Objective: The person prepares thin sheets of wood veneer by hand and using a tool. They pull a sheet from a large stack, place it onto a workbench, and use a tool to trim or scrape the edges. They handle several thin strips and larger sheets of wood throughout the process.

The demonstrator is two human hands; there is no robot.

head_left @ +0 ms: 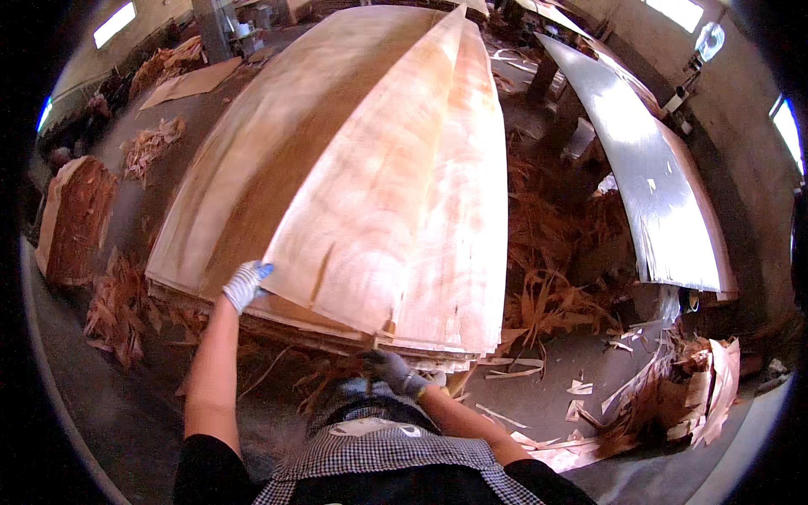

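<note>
The checked cloth [459, 452] is nearest. The left hand [244, 286] pinches the wood sheet [370, 202] by its near left corner; go gently, it may rip. The right hand [393, 373]: can't tell.

From where I stand in the room, I can't read any text, label, brand, number or sign.
</note>
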